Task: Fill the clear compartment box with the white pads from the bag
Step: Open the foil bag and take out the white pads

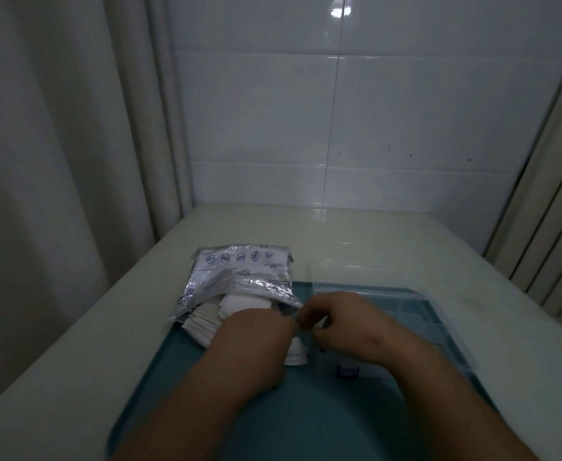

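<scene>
Dim white-tiled wall [406, 111], pale curtains [56, 128], cream table [306, 227].

Indoor corner, domestic in look, probably bathroom or wash area; exact room uncertain. Landmark: pale glossy smooth table top [306, 227]. Behind it: wall of large glossy white tiles [406, 111], thin grout lines, lamp glare high up. Left of it: pale fabric curtain [56, 144] hanging in long folds. Right of it: pale vertically ribbed drape or panel [552, 211], which one unclear. On it: teal plastic tray [306, 410], crinkled silver foil bag [239, 271] of square white pads [239, 304], toiletry-type goods. Light dim.
</scene>
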Action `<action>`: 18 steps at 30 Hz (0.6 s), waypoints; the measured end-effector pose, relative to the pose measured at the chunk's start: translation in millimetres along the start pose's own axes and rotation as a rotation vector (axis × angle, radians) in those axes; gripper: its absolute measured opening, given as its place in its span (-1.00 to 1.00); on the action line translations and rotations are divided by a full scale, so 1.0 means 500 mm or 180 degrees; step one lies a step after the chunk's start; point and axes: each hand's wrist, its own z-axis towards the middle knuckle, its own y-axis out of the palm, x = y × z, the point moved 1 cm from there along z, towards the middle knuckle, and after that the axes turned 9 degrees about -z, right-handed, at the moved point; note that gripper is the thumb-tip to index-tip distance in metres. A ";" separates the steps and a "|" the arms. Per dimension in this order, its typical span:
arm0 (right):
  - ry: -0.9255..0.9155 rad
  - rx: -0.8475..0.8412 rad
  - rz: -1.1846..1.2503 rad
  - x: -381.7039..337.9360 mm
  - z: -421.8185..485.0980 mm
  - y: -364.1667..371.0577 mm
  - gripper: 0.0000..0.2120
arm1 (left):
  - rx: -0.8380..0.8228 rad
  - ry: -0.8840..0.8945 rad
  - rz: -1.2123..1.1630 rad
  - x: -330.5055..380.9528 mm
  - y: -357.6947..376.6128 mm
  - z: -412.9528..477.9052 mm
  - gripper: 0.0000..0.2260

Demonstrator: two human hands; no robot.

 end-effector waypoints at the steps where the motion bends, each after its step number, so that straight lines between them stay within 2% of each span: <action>1: 0.0024 0.0037 0.0035 0.003 0.000 0.000 -0.71 | 0.0013 0.0001 -0.0020 -0.001 0.002 0.001 -0.71; 6: 0.0290 0.0527 0.0092 0.029 -0.006 -0.023 -0.76 | 0.0244 -0.0017 -0.0338 -0.017 0.004 0.005 -0.78; 9: 0.0642 0.0293 -0.0381 0.047 -0.009 -0.034 -0.71 | 0.0612 0.0171 -0.0440 -0.024 0.001 0.006 -0.71; 11: 0.0808 0.0058 -0.0634 0.051 -0.008 -0.037 -0.74 | 0.0669 0.0190 -0.0632 -0.025 -0.001 0.006 -0.68; 15: 0.0838 0.0086 -0.0506 0.052 -0.004 -0.036 -0.84 | 0.0758 0.0192 -0.1344 -0.032 -0.010 0.004 -0.75; 18: 0.0818 0.0121 -0.0331 0.060 -0.005 -0.034 -0.83 | 0.0831 -0.0136 -0.2086 -0.036 -0.020 0.008 -0.76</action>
